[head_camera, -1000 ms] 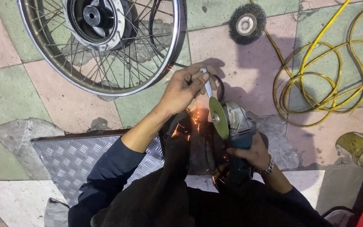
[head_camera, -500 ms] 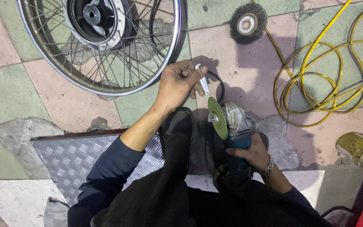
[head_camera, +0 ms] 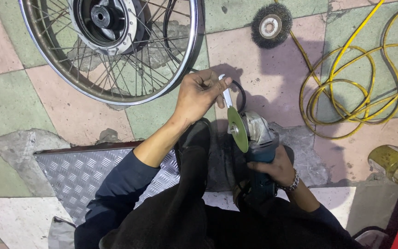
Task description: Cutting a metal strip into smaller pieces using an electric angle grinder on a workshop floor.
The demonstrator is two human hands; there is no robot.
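Dim, cool overhead light, soft shadows on the tiles, sharp focus.

You are crouched in a repair workshop, most likely one that mends motorcycles or bicycles. A spoked wheel (head_camera: pixel 111 46) with its hub lies flat on the worn pink and green floor tiles (head_camera: pixel 5 97) at the upper left. A wire brush wheel (head_camera: pixel 271 25) and a coiled yellow cable (head_camera: pixel 360 87) lie on the floor toward the upper right, and a steel chequer plate (head_camera: pixel 79 175) covers the broken edge near your legs.
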